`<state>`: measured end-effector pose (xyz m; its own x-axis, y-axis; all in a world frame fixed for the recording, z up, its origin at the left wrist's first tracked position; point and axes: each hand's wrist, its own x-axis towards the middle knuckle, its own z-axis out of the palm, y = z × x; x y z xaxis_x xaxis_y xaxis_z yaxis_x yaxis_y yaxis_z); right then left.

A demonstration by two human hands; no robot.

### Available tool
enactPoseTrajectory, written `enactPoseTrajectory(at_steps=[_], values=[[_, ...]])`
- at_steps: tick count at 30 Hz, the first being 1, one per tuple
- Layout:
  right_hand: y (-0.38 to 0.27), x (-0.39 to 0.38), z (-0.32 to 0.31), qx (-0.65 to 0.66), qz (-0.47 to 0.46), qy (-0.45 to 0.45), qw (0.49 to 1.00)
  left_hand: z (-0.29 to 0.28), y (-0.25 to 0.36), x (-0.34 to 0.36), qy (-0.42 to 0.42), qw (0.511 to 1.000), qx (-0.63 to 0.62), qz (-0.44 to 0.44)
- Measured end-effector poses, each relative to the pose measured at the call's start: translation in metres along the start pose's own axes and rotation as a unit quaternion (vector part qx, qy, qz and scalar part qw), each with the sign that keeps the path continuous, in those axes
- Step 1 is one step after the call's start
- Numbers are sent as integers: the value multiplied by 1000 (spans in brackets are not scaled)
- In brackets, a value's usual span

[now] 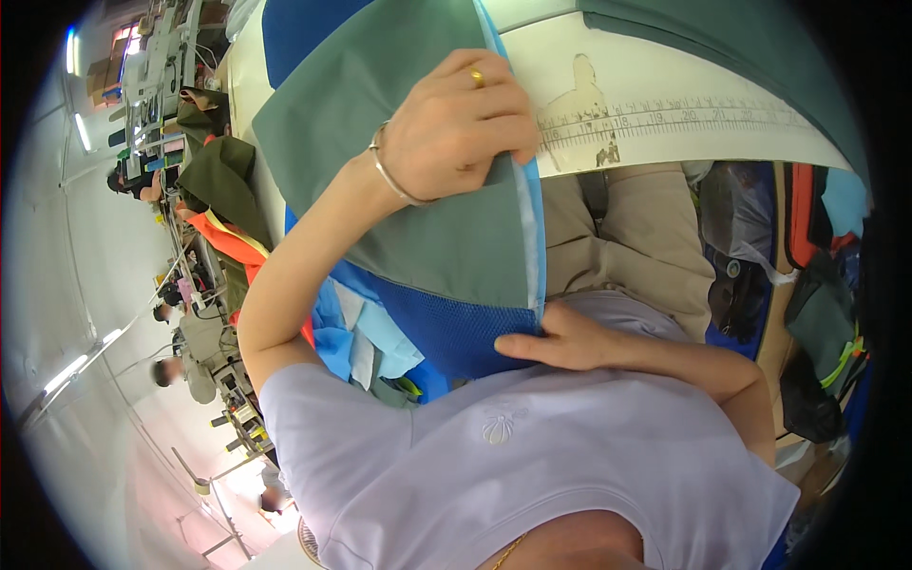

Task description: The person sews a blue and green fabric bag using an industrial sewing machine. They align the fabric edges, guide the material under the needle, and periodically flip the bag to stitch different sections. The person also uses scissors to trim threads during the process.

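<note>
A grey-green fabric panel [418, 237] lies partly on the table and hangs over its near edge toward my lap. Blue mesh [456, 323] joins its lower end, and a light-blue and white strip [528, 228] runs down its right side. My left hand [465, 128], wearing a ring and a bangle, is closed with fingers curled over that strip at the table edge. Lower down, near my waist, my right hand [560, 340] pinches the mesh corner; its thumb lies on the mesh and the fingers are hidden behind.
The white tabletop [665, 138] bears a measuring tape [722, 116]. More green fabric [722, 43] lies at the far right. Light-blue scraps [380, 342] are below the panel. A plastic bag [736, 214] and cloth items fill the right side. Sewing machines and people stand at left.
</note>
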<state>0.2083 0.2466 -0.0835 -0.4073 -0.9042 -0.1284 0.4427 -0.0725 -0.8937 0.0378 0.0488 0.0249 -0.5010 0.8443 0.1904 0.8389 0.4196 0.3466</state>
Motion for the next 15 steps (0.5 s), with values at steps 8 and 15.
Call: enactPoseTrajectory(at_steps=[8,15], values=[[0,8,-7,252,91,140,953,3,2,-6,9,999,35,10],[21,15,5,117,-33,157,980,19,1,-2,80,994,74,28]])
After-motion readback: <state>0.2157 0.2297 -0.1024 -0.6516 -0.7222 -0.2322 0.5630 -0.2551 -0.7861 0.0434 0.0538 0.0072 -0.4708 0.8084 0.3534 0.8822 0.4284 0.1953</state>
